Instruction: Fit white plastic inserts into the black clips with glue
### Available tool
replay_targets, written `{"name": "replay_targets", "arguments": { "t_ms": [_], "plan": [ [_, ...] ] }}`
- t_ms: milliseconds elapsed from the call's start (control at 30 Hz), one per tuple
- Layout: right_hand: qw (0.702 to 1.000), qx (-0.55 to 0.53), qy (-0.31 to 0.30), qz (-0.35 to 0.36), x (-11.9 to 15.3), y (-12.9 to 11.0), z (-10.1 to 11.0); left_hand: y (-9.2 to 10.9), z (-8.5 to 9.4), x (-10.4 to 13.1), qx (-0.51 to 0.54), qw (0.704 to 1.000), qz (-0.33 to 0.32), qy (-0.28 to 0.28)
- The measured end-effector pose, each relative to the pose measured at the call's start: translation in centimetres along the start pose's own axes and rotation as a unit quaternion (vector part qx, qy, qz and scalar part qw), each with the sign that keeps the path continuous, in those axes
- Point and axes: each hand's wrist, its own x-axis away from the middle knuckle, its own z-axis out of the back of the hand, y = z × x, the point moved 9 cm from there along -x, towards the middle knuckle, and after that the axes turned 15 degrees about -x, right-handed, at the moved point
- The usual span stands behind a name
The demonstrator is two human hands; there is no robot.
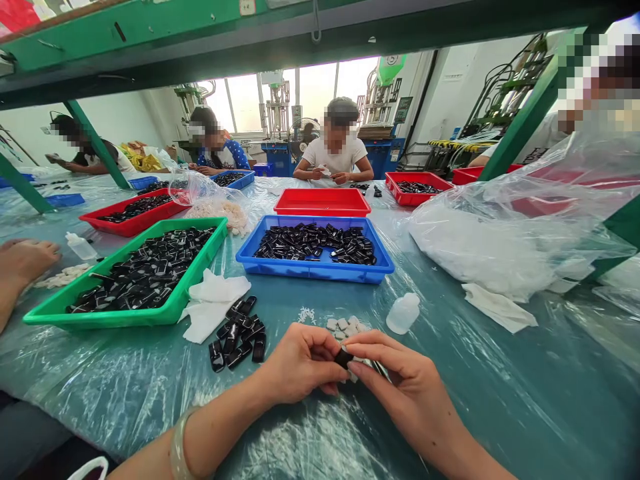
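And here at the long table [500, 387], clear plastic sheeting lies wrinkled and shiny over a blue-green top, light streaking across it. Low in the view, the left hand [300, 363] and the right hand [405, 380] meet, both pinching one small black part [343, 358] between fingertips, just above the table. Right behind them sits a little cluster of off-white pieces [347, 326], with tiny white bits [307, 315] beside it and a squeeze bottle [403, 313] off to the right. Over on the left, loose black parts [239, 333] are heaped next to a crumpled white cloth [215, 300].

Now the trays! A green tray [220, 248] angled at left, full of black parts; a blue tray [315, 271] straight ahead, its blue floor peeking through; an empty-looking red tray [323, 202] right behind. A big clear bag [490, 240] of something white slumps at right.

And the room: a green metal frame [300, 40] crosses overhead, a person in a white shirt [335, 157] works opposite, others sit leftward, and machines [277, 110] stand before bright windows [245, 103].
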Motion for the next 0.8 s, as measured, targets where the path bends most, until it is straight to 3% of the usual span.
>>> {"name": "replay_targets", "arguments": {
  "t_ms": [133,267,433,567,800],
  "plan": [
    [1.0,-0.016,-0.005,-0.016,0.2,0.9,-0.3,0.5,0.8,-0.2,0.012,1.0,-0.005,0.02],
    [1.0,0.018,0.012,-0.01,0.3,1.6,0.1,1.6,3.5,-0.4,0.001,0.993,-0.029,0.113],
    [0.988,0.129,-0.063,0.061,-0.1,0.8,-1.7,1.5,6.7,-0.3,0.013,0.977,-0.027,0.213],
    [0.963,0.234,-0.12,0.065,-0.5,1.2,-4.3,1.3,7.2,-0.3,0.037,0.974,-0.028,0.222],
    [0.939,0.328,-0.098,0.031,-2.1,2.5,-6.7,0.8,6.6,-0.4,0.089,0.979,-0.02,0.182]
  ]
}}
